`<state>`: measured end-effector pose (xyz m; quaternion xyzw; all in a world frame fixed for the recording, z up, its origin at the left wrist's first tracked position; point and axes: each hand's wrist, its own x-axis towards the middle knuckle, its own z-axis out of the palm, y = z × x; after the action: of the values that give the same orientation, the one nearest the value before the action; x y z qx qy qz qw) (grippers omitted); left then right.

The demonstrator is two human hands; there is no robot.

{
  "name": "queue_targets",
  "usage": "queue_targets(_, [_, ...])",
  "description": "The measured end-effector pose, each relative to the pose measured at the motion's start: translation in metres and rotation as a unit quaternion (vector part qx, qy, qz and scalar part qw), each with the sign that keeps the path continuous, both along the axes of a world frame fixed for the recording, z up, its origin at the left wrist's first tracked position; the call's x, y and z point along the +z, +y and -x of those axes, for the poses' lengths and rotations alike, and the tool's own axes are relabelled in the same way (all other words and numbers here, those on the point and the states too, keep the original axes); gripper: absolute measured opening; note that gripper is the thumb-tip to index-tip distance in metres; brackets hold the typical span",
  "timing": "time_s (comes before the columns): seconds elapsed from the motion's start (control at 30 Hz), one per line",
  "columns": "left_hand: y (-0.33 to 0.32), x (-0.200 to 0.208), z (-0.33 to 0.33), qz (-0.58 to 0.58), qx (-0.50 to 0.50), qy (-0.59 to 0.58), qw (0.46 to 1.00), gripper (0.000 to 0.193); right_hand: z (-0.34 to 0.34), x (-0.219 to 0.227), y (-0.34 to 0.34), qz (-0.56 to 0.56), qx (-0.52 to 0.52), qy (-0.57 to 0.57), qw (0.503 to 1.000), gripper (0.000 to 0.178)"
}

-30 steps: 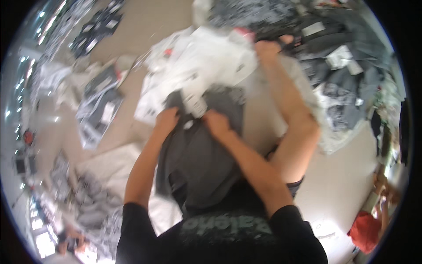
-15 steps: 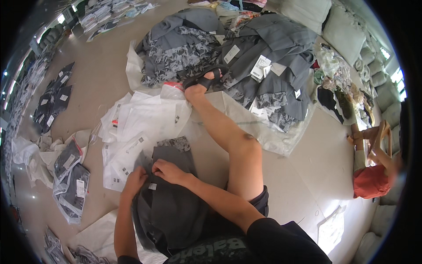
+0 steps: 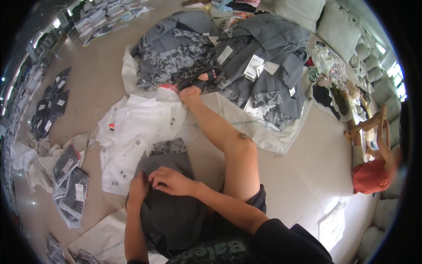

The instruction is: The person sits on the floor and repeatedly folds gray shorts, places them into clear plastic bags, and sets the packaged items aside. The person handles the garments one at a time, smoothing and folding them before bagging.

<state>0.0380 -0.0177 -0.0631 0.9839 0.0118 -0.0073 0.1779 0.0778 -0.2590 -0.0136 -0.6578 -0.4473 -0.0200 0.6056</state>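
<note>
A dark grey garment with a patterned end lies over my lap, low in the middle of the view. My left hand grips its left edge with curled fingers. My right hand presses on the cloth just beside it, fingers bent onto the fabric. My bare right leg stretches out ahead, the sandalled foot resting at the edge of a garment heap. Clear plastic bags with labels lie flat just beyond my hands.
A big heap of tagged grey garments on plastic sheeting fills the top middle. Bagged dark garments lie at the left, more farther off. Another person in an orange top sits at the right by a row of cushions.
The view has swung upward and away from my lap, so the heap and my foot show more fully. Both hands stay on the dark garment, now closer together.
</note>
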Motion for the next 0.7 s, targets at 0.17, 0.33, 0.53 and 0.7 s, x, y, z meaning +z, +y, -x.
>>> queue_targets(0.17, [-0.012, 0.020, -0.007, 0.070, 0.007, 0.023, 0.997, 0.020, 0.007, -0.049, 0.003, 0.363, -0.084, -0.032, 0.927, 0.008])
queue_targets(0.33, [-0.027, 0.022, -0.014, 0.052, 0.004, 0.013, 0.999, 0.022, 0.002, -0.065, 0.001, 0.230, -0.113, 0.025, 0.966, 0.011])
queue_targets(0.53, [-0.036, 0.002, 0.001, 0.023, -0.054, 0.004, 0.998, 0.021, 0.002, -0.059, 0.003, 0.098, -0.022, 0.121, 0.988, 0.015])
queue_targets(0.7, [-0.038, 0.010, 0.013, 0.100, -0.042, 0.025, 0.994, 0.021, 0.007, -0.085, 0.004, 0.183, -0.064, 0.103, 0.976, 0.013])
